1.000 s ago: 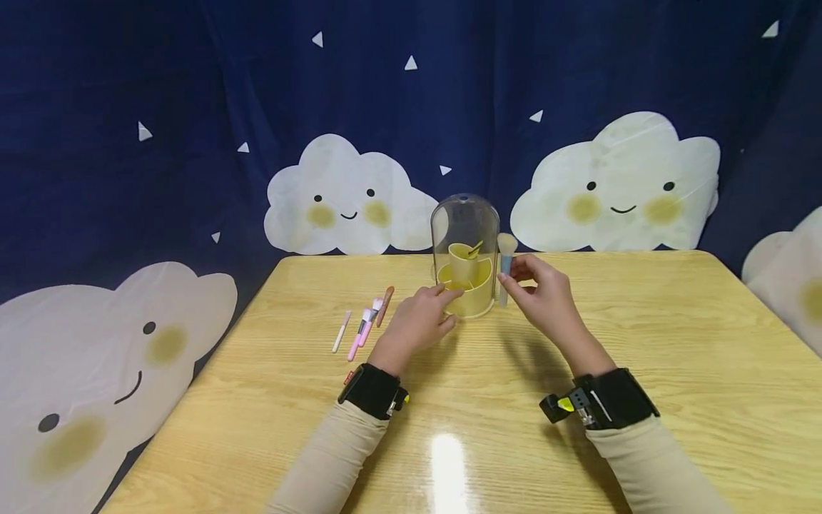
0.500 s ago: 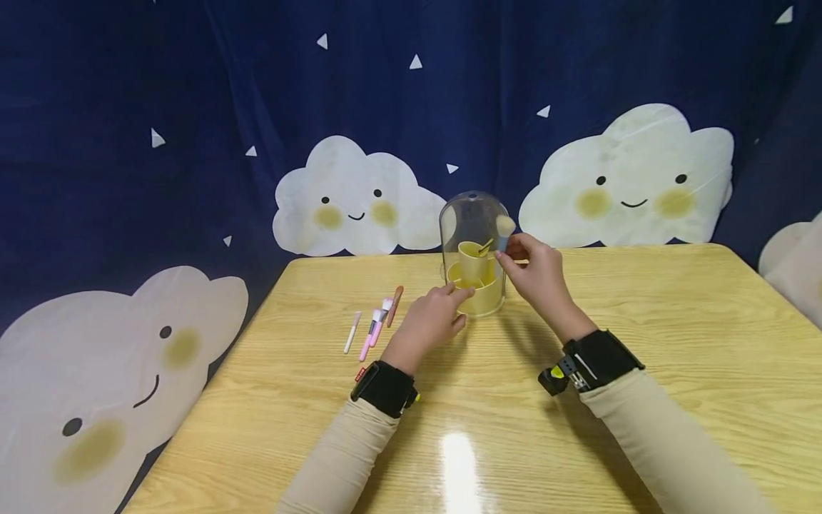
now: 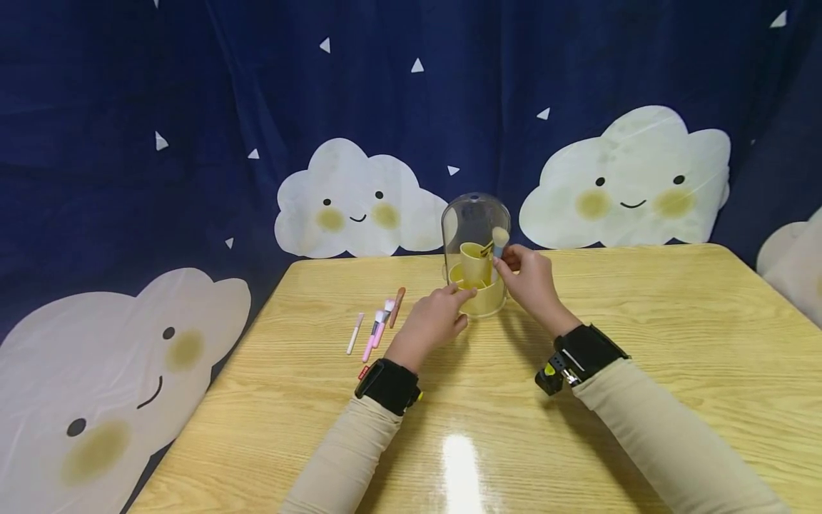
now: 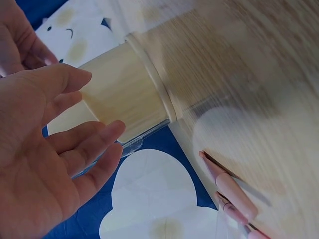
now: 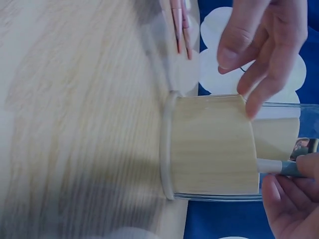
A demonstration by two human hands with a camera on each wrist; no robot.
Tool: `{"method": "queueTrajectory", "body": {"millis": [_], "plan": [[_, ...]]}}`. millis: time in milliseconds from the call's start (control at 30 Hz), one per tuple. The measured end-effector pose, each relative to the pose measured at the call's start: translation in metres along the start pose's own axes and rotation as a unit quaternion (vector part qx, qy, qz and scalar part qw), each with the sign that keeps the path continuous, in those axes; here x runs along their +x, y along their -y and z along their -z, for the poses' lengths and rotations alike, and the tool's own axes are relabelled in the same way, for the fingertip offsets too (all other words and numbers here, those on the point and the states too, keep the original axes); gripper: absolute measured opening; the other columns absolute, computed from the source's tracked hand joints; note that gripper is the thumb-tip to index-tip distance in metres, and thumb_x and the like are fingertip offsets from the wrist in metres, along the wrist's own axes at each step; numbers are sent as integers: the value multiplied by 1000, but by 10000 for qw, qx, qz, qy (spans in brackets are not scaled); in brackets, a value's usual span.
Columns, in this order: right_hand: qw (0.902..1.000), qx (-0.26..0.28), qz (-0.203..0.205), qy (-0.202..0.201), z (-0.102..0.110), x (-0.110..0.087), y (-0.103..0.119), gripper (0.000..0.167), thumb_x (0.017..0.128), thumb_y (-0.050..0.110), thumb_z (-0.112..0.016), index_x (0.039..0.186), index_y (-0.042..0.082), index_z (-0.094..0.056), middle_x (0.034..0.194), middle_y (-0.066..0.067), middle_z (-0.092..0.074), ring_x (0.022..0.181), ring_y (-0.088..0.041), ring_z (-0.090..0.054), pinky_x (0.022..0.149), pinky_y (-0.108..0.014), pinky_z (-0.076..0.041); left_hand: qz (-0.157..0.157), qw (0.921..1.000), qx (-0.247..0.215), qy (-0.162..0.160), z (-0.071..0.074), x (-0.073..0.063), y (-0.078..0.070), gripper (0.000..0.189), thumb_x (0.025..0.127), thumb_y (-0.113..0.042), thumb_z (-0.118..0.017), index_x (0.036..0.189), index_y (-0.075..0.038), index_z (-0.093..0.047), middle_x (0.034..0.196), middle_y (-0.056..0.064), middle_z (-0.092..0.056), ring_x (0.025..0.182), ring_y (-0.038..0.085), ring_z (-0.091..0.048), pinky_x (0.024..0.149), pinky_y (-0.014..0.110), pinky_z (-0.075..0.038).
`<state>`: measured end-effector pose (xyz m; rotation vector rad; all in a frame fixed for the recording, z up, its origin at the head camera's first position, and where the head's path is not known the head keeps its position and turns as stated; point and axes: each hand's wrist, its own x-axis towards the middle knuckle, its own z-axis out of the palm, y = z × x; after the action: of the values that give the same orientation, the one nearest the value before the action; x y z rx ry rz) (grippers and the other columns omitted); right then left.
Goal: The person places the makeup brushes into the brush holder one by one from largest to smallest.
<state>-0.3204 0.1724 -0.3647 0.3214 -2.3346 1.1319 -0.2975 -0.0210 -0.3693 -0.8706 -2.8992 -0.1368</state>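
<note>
The right hand (image 3: 534, 280) pinches a brush (image 3: 500, 238), bristles up, its handle end at the right side of the holder's (image 3: 486, 303) rim. The left hand (image 3: 427, 321), fingers loosely extended and grasping nothing, is at the near left rim. Other brushes (image 3: 379, 335) lie left.

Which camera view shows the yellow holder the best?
The head view, because it shows the yellow holder with its compartments and raised cup. The left wrist view shows its outer wall, partly behind the left hand; the right wrist view, wall and cup sideways.
</note>
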Motion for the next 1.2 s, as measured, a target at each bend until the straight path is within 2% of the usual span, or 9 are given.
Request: {"method": "queueTrajectory", "body": {"millis": [200,400,533,800,1200], "plan": [[9996,-254,82,7,-4,-4,-4,18,97,6,-65,94,-11,-68,87,-25,-72,80,-38,-69,74,-47,-55,-84,9999,69,4,0,0,1,51,99,-24,-68,148,-22,-54,146,16,-55,121,30,-63,82,39,-59],[9987,-488,65,101,-7,-8,-10,18,97,6,-66,87,-9,-68,76,-20,-67,68,-31,-59,63,-35,-43,-138,9997,189,54,1,1,0,52,99,-25,-67,149,-23,-53,145,14,-56,119,28,-64,79,37,-59],[9982,-576,46,165,-8,-9,-13,19,96,7,-66,86,-9,-68,71,-17,-62,64,-28,-53,60,-33,-39,-131,9997,169,90,1,1,0,52,99,-25,-67,149,-23,-53,146,14,-56,121,28,-63,81,37,-59],[9978,-606,41,248,-9,-10,-14,18,95,7,-68,92,-10,-69,82,-22,-68,73,-34,-65,66,-39,-51,-115,9998,124,94,2,0,1,51,99,-24,-66,149,-23,-54,145,13,-57,121,27,-64,80,36,-58],[9977,-641,16,216,-6,-13,-13,20,94,5,-68,105,-13,-68,85,-22,-66,73,-33,-63,66,-38,-49,-96,9999,105,57,2,0,2,52,98,-23,-67,148,-23,-54,138,12,-60,114,26,-65,81,39,-58]]}}
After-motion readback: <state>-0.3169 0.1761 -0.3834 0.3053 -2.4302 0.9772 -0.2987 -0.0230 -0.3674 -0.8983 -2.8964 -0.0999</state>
